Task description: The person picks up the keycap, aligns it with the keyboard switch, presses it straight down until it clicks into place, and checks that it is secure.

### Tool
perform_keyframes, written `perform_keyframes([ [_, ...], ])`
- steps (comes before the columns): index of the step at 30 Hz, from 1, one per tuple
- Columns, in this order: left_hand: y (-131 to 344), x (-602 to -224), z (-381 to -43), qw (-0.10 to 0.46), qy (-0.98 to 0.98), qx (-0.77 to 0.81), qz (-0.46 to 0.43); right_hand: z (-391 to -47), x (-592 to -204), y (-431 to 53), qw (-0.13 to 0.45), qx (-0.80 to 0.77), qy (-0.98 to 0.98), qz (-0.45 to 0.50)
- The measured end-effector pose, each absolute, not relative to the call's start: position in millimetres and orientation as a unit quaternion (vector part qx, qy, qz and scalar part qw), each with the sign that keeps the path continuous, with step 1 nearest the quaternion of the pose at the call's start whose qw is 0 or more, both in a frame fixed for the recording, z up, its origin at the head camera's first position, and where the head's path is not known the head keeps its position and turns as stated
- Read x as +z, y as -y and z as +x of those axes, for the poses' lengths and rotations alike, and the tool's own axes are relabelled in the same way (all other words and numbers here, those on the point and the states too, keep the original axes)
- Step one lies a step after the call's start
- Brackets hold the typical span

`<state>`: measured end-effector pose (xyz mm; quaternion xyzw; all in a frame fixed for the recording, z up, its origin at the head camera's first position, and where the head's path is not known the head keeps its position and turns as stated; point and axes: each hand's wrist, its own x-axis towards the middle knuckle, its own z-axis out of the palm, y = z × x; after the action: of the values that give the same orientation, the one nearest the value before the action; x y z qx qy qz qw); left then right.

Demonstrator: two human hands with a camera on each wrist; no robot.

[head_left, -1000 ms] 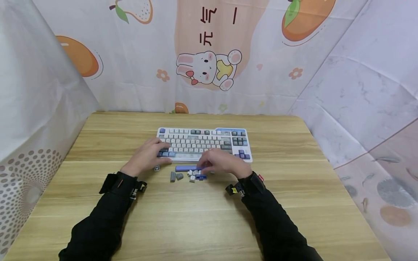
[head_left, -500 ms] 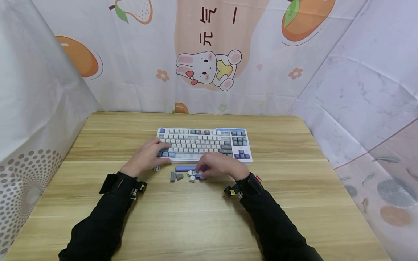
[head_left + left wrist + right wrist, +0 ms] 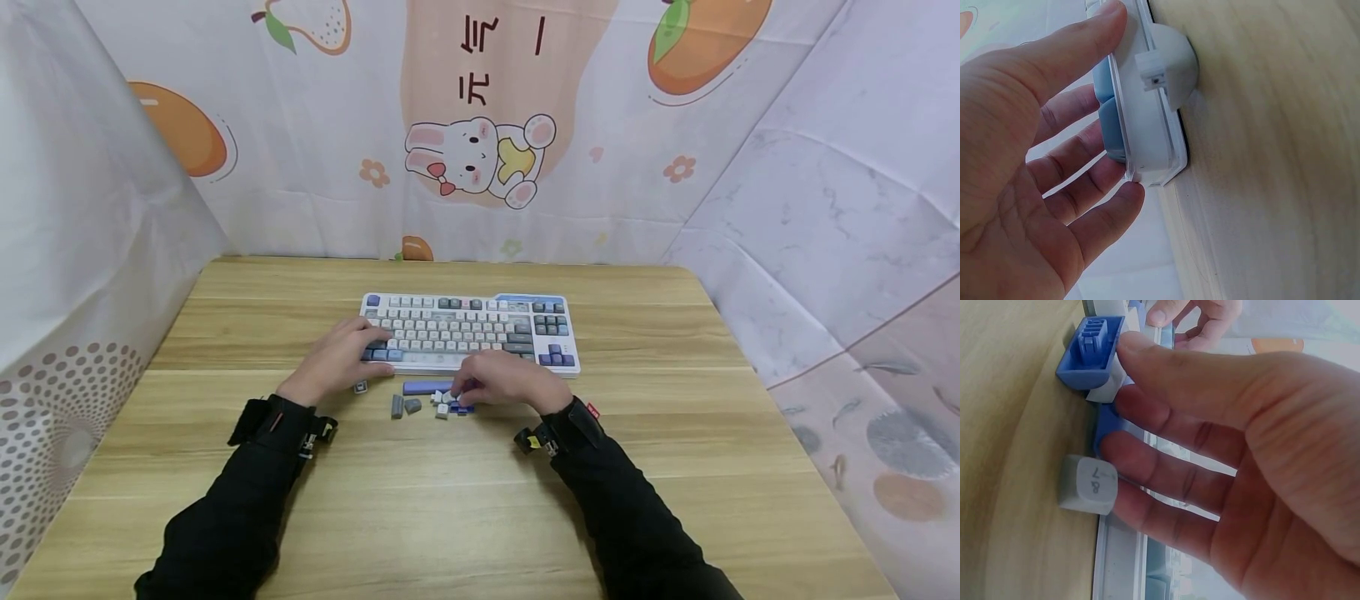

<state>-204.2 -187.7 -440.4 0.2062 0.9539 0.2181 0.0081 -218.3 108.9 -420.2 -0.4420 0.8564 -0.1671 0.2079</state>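
A compact keyboard (image 3: 442, 335) with white, grey, blue and purple keycaps lies on the wooden table. My left hand (image 3: 339, 360) rests on its left front corner, thumb along the front edge and relaxed fingers over the keys. In the left wrist view the little finger touches the case's corner (image 3: 1154, 150). My right hand (image 3: 504, 379) reaches into loose keycaps before the keyboard, its thumb and index tip apart. Its thumb touches an upturned blue keycap (image 3: 1090, 353); a white keycap (image 3: 1107, 390) is partly hidden behind it. A pale grey keycap (image 3: 1088, 484) sits by the lower fingers.
A long purple spacebar keycap (image 3: 426, 387) lies along the keyboard's front. Grey keycaps (image 3: 397, 407) lie left of the small pile, and a single keycap (image 3: 361, 387) lies beneath my left hand. Printed cloth (image 3: 300, 167) hangs behind the table.
My right hand has shifted slightly left and toward me, lower over the loose keycaps, then stayed nearly still. My left hand has not moved.
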Motion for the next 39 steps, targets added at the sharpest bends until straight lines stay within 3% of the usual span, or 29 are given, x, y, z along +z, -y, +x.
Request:
perform_keyframes([
  [39,187.9,-439.1,-203.2,0.009,-0.954,0.219,0.203,-208.8,-417.8,-101.9,0.205,-0.100,-0.872,-0.434],
])
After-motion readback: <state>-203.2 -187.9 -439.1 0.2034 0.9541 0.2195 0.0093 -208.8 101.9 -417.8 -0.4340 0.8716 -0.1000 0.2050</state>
